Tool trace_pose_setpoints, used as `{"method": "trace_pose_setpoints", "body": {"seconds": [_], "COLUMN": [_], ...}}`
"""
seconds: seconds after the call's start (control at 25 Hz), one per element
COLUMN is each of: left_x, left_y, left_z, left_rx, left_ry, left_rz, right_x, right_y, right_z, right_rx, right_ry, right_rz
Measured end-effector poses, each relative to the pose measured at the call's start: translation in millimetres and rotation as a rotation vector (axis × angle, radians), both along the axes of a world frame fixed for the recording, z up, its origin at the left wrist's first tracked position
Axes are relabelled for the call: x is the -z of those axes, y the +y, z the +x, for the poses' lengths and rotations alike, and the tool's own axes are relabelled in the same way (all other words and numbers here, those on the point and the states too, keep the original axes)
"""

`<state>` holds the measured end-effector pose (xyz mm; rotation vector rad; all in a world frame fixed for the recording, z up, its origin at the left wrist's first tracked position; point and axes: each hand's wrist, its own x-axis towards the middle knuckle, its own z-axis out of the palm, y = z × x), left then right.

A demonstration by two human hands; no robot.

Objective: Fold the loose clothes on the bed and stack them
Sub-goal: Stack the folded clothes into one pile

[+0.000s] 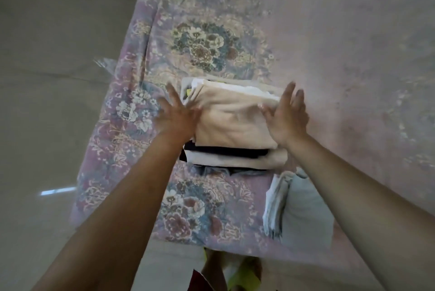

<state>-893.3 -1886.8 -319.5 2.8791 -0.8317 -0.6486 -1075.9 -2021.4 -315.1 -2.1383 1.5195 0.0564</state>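
Folded clothes stack (235,125) between left hand (179,114) and right hand (286,116), fingers straight, spread.

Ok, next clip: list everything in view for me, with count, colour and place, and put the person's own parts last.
stack of folded clothes: one; cream piece on top, white, dark and denim-blue layers below; middle of the bed
folded pale blue clothes: one small pile; near edge of the bed, right of the stack
bedspread: one; lilac-pink with floral medallions; covers the bed
floor: pale, glossy; left of the bed
yellow-green and red items: blurred, count unclear; bottom edge, below the bed
left hand: fingers spread, at the stack's left side
right hand: fingers straight, at the stack's right side
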Motion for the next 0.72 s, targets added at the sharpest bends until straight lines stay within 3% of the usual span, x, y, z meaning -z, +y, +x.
{"method": "trace_pose_setpoints", "body": {"seconds": [0.04,0.08,0.16,0.2,0.32,0.44,0.72], "left_x": [5,11,21,28,55,83,90], "left_y": [0,-1,-8,-12,-27,-28,-32], "left_z": [-10,-23,-45,-47,-28,-10,-9], "left_rx": [0.150,0.349,0.711,0.813,0.855,0.850,0.862], "left_ry": [-0.218,-0.368,-0.432,-0.431,-0.410,-0.347,-0.314], "left_rz": [-0.042,-0.213,-0.493,-0.505,-0.396,-0.427,-0.350], "right_x": [8,15,26,32,55,81,90], "right_y": [15,30,47,47,28,16,12], "right_z": [2,3,4,4,8,14,12], "right_rx": [-0.098,-0.222,-0.421,-0.462,-0.454,-0.496,-0.517], "right_ry": [0.062,0.062,0.084,0.137,0.253,0.261,0.256], "right_rz": [-0.156,-0.249,-0.264,-0.240,-0.148,-0.003,0.005]}}
